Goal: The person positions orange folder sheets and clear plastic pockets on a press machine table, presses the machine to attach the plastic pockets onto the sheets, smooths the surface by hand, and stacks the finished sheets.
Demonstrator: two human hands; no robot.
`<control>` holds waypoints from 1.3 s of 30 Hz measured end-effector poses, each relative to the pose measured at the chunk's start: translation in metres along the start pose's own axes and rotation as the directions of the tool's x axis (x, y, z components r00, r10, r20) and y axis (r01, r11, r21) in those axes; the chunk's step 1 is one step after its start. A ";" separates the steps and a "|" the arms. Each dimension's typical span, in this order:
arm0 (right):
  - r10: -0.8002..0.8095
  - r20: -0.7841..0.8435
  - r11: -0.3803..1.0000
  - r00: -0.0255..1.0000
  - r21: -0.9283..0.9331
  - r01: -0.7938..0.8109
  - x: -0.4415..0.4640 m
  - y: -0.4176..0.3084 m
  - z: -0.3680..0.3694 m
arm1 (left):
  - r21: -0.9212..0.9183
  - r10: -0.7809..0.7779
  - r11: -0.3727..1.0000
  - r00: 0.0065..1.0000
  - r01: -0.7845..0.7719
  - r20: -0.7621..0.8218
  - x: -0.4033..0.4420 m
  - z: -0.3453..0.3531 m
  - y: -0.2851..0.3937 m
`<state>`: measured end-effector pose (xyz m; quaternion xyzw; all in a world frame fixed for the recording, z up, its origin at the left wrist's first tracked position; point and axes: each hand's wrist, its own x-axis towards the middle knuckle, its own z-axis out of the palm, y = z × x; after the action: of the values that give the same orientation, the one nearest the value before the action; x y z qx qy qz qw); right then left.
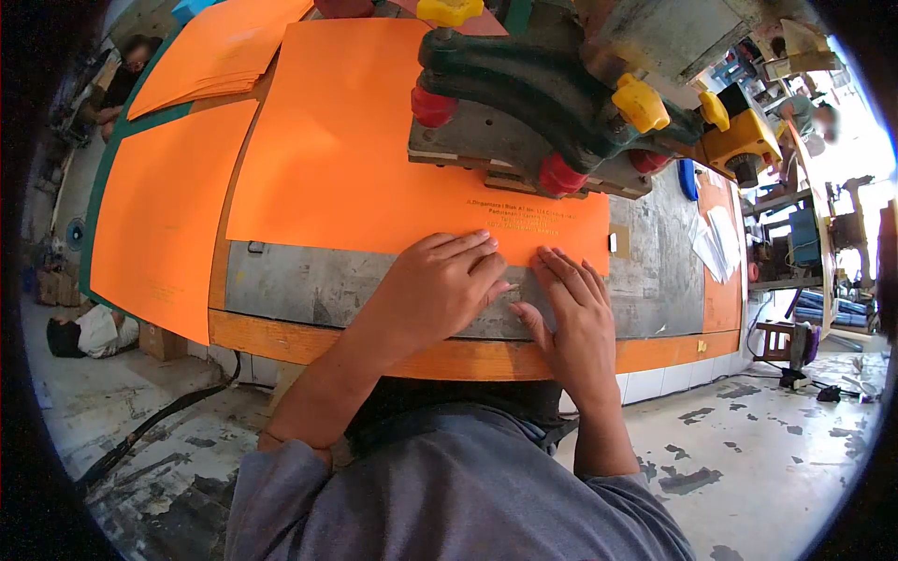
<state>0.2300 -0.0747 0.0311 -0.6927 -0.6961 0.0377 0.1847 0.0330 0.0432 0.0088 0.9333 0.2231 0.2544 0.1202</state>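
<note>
A large orange sheet (327, 140) lies on the grey metal bed (309, 271) of a dark green press (524, 84). Small printed lines of text (519, 220) show near its front edge, just in front of the press plate. My left hand (449, 280) rests with slightly bent fingertips on that front edge, the thumb apart from the fingers. Beside it, my right hand (575, 309) lies with fingers stretched out on the sheet's front right corner. Neither hand grips anything. Part of the sheet is hidden beneath the press head.
Stacked orange sheets (220, 56) lie at the far left, with another printed orange sheet (173, 215) nearer. Yellow knobs (641, 103) and red feet (563, 175) stick out from the press. White papers (718, 243) lie at the right. Other people are in the background.
</note>
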 end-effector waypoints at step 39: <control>0.003 0.001 1.000 1.000 0.022 -0.003 -0.001 0.000 0.000 | 0.011 0.007 1.000 1.000 -0.007 0.028 0.001 -0.003 0.000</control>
<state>0.2302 -0.0752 0.0304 -0.6918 -0.6946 0.0462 0.1918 0.0320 0.0443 0.0116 0.9382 0.2195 0.2405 0.1173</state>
